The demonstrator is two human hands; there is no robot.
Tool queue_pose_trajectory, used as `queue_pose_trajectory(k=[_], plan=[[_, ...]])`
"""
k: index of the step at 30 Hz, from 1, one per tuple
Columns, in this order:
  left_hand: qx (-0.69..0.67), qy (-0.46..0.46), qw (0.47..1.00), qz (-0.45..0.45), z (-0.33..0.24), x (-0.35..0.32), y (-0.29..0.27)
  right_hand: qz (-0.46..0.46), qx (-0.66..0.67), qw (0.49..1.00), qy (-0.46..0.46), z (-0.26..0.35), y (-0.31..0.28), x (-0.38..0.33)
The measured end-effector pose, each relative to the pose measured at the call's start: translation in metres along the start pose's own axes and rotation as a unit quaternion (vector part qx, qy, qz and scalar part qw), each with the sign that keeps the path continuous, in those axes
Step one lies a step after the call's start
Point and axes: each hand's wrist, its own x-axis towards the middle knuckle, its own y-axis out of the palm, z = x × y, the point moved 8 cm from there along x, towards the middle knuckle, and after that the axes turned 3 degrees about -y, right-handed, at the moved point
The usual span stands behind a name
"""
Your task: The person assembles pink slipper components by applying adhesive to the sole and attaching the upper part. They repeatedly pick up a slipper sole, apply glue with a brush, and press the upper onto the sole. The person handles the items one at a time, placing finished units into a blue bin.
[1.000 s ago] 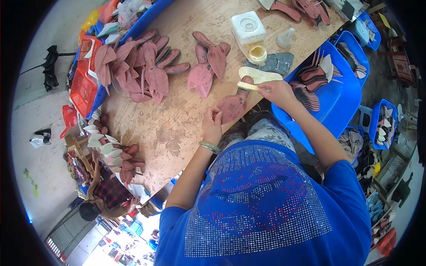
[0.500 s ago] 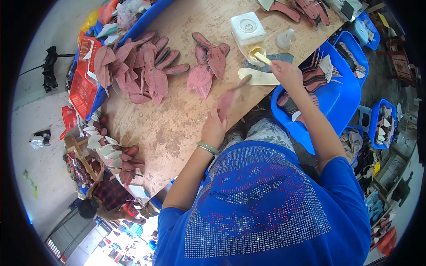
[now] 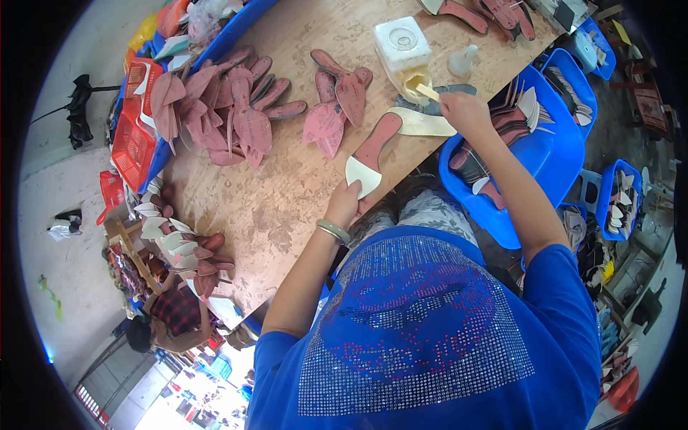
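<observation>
In my left hand [image 3: 344, 204] is a pinkish-red shoe insole [image 3: 375, 142] with a white toe part; my fingers pinch it at the toe end, and its heel points away over the wooden table. My right hand [image 3: 464, 115] grips a brush [image 3: 428, 92] by its pale yellow handle. The brush's tip is down at the mouth of a yellowed glue container [image 3: 412, 77], beside a white foam block [image 3: 403, 44]. Between my hands lies a flat cream strip [image 3: 430, 125], partly overlapped by the insole's heel. A dark grey piece [image 3: 460, 89] rests behind it.
Piles of pink insoles [image 3: 247, 118] and a smaller stack [image 3: 335, 107] lie at the far left. White-toed insoles [image 3: 188, 251] line the left edge. A translucent bottle [image 3: 462, 61] stands behind my right hand. Blue bins [image 3: 552, 165] of insoles stand right; a person [image 3: 175, 312] bends lower left.
The insole in my left hand has turned from edge-on to face up, showing its white toe. My right hand has shifted slightly, with the brush still at the glue container.
</observation>
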Motion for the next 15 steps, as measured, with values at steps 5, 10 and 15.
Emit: queue_pose_trajectory(k=[5,10,15], plan=[[-0.010,0.029,1.000,0.002,-0.004,-0.006,0.003,0.101,0.257,0.946,0.173,-0.010,0.010,-0.060],[-0.005,0.041,0.999,0.015,-0.007,-0.014,0.008,0.117,0.423,0.898,0.033,0.062,0.019,-0.111],[-0.004,0.062,0.998,0.005,-0.017,-0.025,0.014,0.061,0.293,0.954,0.011,0.076,0.011,-0.100]])
